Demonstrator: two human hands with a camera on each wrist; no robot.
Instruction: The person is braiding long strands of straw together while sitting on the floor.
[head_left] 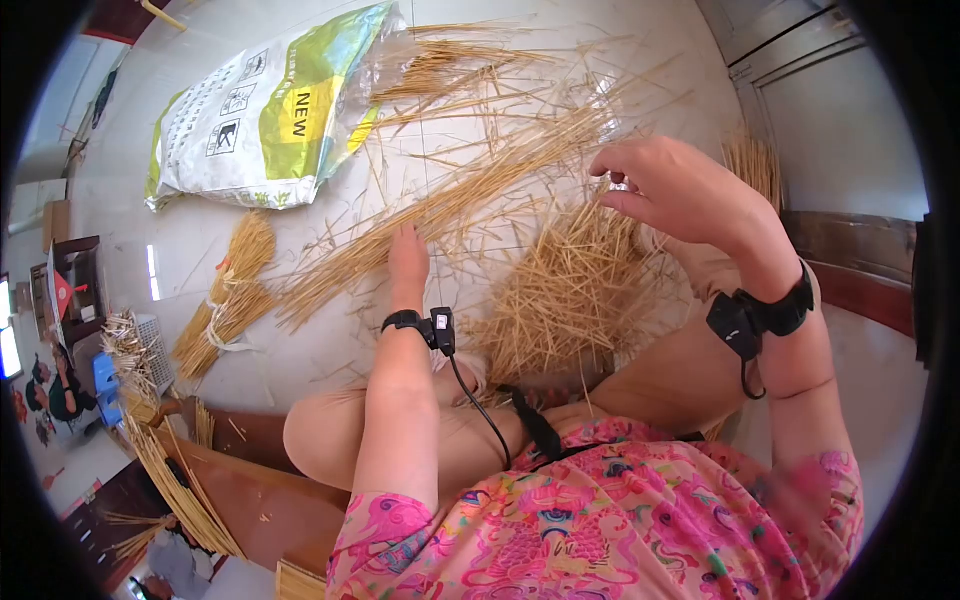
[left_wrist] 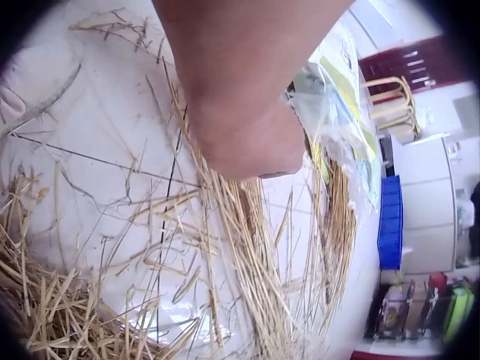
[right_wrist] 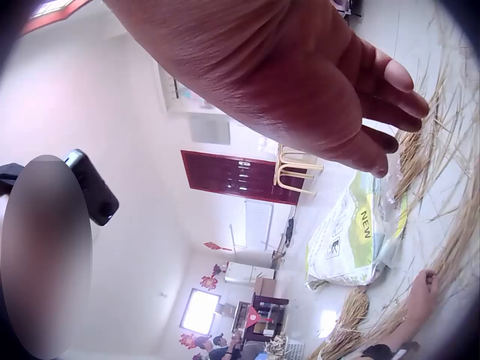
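A long, loose bundle of straw stalks (head_left: pixel 470 195) lies diagonally across the pale tiled floor. My left hand (head_left: pixel 408 262) is at its lower side, fingers curled round some stalks; in the left wrist view the back of the hand (left_wrist: pixel 251 142) hides the fingertips, and stalks (left_wrist: pixel 251 255) run out past it. Raised above the floor at the bundle's other end, my right hand (head_left: pixel 675 185) holds nothing, its fingers loosely bent and apart in the right wrist view (right_wrist: pixel 322 97). Below it lies a heap of short, tangled straw (head_left: pixel 570 285).
A white and green printed bag (head_left: pixel 250 120) lies at the upper left, with more straw (head_left: pixel 440 70) at its mouth. Tied straw bundles (head_left: pixel 235 290) lie below the bag. A metal-fronted cabinet (head_left: pixel 840 130) stands on the right. Other people are in the background.
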